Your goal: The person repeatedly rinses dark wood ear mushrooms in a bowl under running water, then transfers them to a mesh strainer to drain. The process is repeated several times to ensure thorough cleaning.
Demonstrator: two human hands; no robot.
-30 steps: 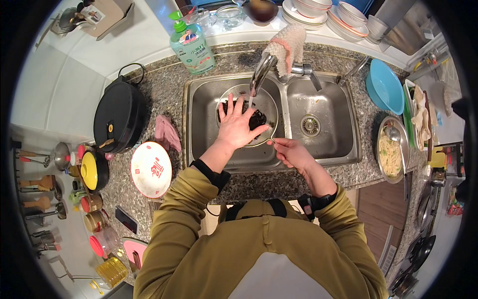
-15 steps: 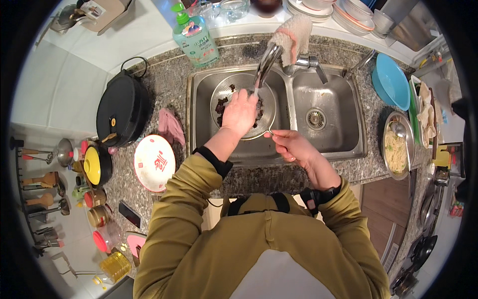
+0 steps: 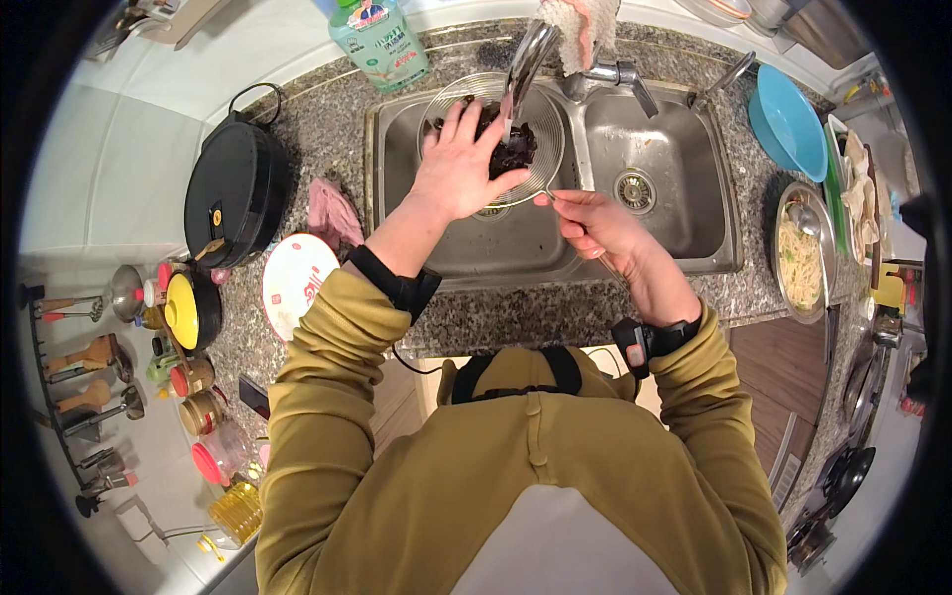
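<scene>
Over the left basin of the steel sink (image 3: 496, 260), a round wire skimmer (image 3: 551, 139) with ringed mesh is held out level. Its thin handle is pinched in my right hand (image 3: 587, 220). Dark, wet, leafy pieces (image 3: 516, 154) resembling wood ear mushroom lie on the mesh, below the tap's (image 3: 529, 59) narrow stream. My left hand (image 3: 456, 171) has its fingers spread across the skimmer's left side, beside the pieces and partly covering them. Nothing shows gripped in it.
To the left are a black lidded appliance (image 3: 238, 188), a pink cloth (image 3: 333, 212) and a white plate (image 3: 296, 283). A green pump bottle (image 3: 381, 45) stands behind the sink. At right sit a blue bowl (image 3: 786, 124) and a metal bowl of pale shreds (image 3: 799, 258).
The skimmer has risen closer, and more dark pieces show. My left hand has shifted left with its fingers spread wider. My right hand keeps the handle. The view has shifted slightly.
</scene>
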